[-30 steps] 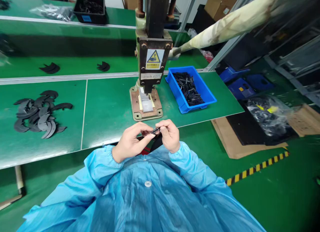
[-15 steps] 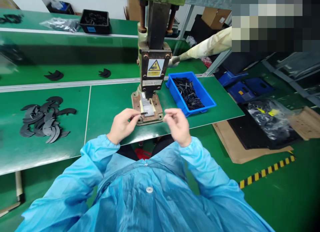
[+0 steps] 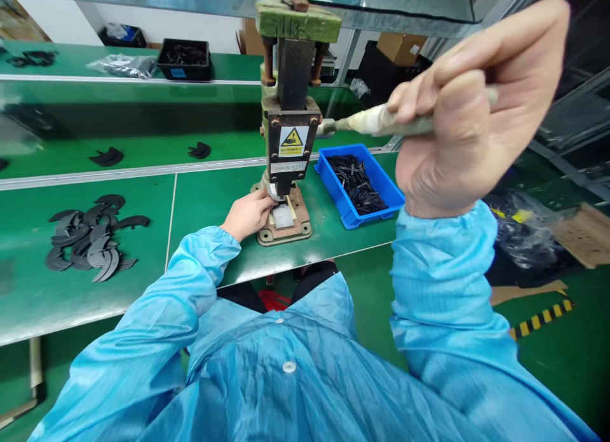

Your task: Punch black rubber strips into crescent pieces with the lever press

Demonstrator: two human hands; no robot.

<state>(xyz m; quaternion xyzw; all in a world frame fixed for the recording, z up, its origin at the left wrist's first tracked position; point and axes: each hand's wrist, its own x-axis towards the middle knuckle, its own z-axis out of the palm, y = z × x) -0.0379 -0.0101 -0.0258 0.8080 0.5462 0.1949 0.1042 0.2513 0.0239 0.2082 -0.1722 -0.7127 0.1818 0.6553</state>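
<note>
Head view: operator at a bench-mounted hand press.
Hand press (image 3: 290, 131) stands near the front edge of the green workbench (image 3: 204, 200); right hand (image 3: 469, 121) is clamped around its lever handle (image 3: 376, 120); left hand (image 3: 248, 213) rests at the base plate (image 3: 298, 223), grip indeterminate.

A factory assembly floor — a hand-lever press (image 3: 290, 131) with a yellow warning sticker stands on a long green tabletop (image 3: 204, 200), beside a blue bin (image 3: 381, 188) of small black parts, heaps of black stamped pieces (image 3: 90, 235) and hazard-striped floor tape (image 3: 541, 318).
</note>
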